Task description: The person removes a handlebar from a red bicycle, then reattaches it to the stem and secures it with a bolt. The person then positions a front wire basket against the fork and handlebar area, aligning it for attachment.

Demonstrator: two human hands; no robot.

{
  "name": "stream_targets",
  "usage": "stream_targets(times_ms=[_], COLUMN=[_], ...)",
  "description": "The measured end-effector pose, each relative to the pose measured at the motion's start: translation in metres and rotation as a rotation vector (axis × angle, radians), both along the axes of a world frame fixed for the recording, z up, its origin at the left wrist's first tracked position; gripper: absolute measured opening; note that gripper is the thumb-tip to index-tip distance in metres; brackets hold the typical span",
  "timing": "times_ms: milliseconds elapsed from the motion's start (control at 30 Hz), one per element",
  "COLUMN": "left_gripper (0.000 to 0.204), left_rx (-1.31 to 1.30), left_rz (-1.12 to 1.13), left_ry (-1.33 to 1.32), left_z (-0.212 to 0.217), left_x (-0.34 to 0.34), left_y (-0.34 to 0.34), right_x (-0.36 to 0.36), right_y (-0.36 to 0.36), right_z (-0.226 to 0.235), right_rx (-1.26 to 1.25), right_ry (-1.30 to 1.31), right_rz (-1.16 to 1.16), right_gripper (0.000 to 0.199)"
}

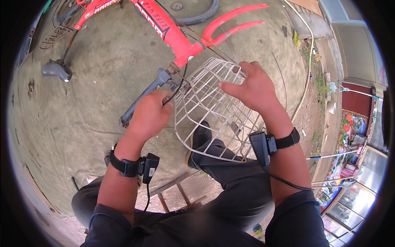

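A white wire basket is tilted over my leg, beside the front end of a red bicycle frame. My right hand grips the basket's far right part, with thumb and fingers around the wires. At the basket's left edge, my left hand is closed around a thin black cable that runs up past the frame's head tube. Just beyond that hand lie the grey-blue handlebar and its clamp; part of the bar is hidden behind my hand. The red fork points away to the right.
On the concrete floor at the left rests a dark saddle on its post. A tyre lies at the far side. A pale hose curves along the right. Under my legs is a wooden frame.
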State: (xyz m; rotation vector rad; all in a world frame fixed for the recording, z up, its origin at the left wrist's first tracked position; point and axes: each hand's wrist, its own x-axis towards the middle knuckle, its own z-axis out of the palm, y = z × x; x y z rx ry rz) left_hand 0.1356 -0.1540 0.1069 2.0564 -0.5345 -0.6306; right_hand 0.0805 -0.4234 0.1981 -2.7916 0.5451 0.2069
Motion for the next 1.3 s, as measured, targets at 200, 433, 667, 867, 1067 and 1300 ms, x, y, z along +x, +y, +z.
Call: stream_targets(times_ms=[200, 433, 667, 867, 1067, 1300], left_gripper=[0.020, 0.015, 0.016, 0.015, 0.016, 0.016], left_rx=[0.190, 0.521, 0.641, 0.737, 0.737, 0.438], left_rz=[-0.306, -0.539, -0.656, -0.836, -0.769, -0.488], left_ry=[-0.440, -0.469, -0.580, -0.628, -0.601, -0.667], left_z=[0.020, 0.007, 0.012, 0.029, 0.006, -0.039], left_x=[0.067, 0.131, 0.113, 0.108, 0.119, 0.113], left_y=[-0.021, -0.011, -0.011, -0.061, -0.066, -0.028], right_x=[0.000, 0.002, 0.004, 0.006, 0.004, 0.002], right_y=[0.002, 0.000, 0.001, 0.003, 0.003, 0.002], right_z=[-0.001, 0.001, 0.004, 0.007, 0.005, 0.001], right_rx=[-0.028, -0.035, -0.015, -0.033, -0.015, -0.020], right_ry=[-0.003, 0.041, 0.086, 0.104, 0.072, 0.031], right_rz=[-0.002, 0.002, -0.029, -0.021, -0.037, -0.023], right_gripper=[0.064, 0.073, 0.074, 0.079, 0.071, 0.068])
